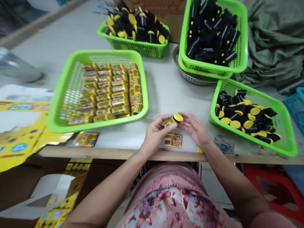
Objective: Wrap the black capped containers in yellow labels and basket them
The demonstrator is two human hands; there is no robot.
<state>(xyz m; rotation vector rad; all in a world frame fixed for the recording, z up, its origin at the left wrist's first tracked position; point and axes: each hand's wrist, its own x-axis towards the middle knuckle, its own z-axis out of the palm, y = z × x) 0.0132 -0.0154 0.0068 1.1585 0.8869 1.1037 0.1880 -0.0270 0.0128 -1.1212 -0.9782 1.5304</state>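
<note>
My left hand [155, 131] is closed around a small canister [171, 121] with a yellow cap and a yellow printed label, held tilted above the table near its front edge. Beside the cap, my right hand [196, 128] has its fingers stretched out and apart; whether the fingertips touch the canister I cannot tell. Under the hands lies a flat stack of printed yellow labels [176, 141]. To the left, a green basket [53, 122] holds rows of labelled canisters [103, 91]. To the right, another green basket [293, 139] contains loose black canisters with yellow caps [248, 117].
Farther back stand a green basket of black canisters [133, 48] and stacked green baskets [243, 38] over a metal colander [193, 77]. Another label stack [85, 139] and yellow printed sheets [30, 129] lie left. A crumpled grey wad [224, 144] sits right of my right wrist.
</note>
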